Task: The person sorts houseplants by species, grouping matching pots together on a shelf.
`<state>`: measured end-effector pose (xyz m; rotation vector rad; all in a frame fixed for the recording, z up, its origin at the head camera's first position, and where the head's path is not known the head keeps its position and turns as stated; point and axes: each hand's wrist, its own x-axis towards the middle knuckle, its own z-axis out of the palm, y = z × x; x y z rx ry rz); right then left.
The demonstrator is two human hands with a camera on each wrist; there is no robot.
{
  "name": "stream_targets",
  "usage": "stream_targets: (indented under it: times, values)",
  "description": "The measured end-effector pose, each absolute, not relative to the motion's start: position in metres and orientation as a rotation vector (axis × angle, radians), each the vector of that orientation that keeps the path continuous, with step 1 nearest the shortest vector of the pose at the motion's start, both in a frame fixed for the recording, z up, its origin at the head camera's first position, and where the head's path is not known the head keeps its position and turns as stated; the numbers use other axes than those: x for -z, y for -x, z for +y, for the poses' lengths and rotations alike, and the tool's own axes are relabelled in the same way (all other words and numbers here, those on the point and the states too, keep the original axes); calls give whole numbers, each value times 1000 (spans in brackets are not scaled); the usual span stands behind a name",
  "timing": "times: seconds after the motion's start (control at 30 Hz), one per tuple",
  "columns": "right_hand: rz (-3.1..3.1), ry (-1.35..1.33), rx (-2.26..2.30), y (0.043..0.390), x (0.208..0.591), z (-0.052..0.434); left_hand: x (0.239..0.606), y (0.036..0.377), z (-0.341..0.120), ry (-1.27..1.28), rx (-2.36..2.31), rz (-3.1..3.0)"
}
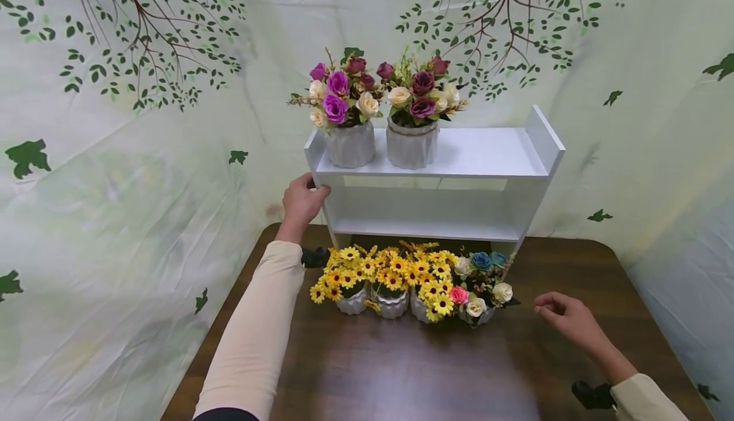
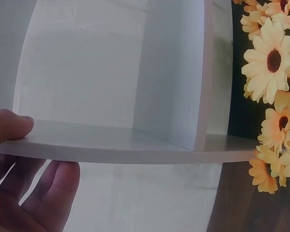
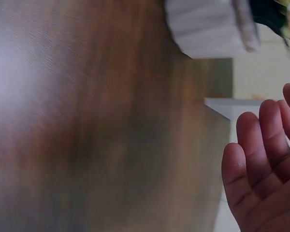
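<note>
A white two-tier shelf [image 1: 482, 153] stands at the back of the table. My left hand [image 1: 304, 199] grips its left side panel, with the thumb on the inner face and the fingers outside in the left wrist view. Over the table to the right of the shelf, my right hand [image 1: 568, 319] holds nothing, its fingers loosely bent. On the top shelf stand a pot of purple and cream roses [image 1: 350, 144] and a pot of dark red and cream roses [image 1: 413, 144]. The middle shelf [image 1: 424, 227] bears nothing.
Several pots of yellow daisies [image 1: 392, 281] stand in a row before the shelf. A pot with blue, pink and white roses [image 1: 476, 293] ends the row at right. The brown wooden table [image 1: 401, 370] meets a leaf-printed cloth backdrop [image 1: 143, 217].
</note>
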<state>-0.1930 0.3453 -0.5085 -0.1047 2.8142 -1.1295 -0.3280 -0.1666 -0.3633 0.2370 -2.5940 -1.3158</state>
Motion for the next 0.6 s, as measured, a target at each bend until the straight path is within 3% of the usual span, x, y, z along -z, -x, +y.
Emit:
stream_targets:
  times: [0.6]
  values:
    - [2805,37,1189,204,549,301,358,331,-161,-247,1353,-2602]
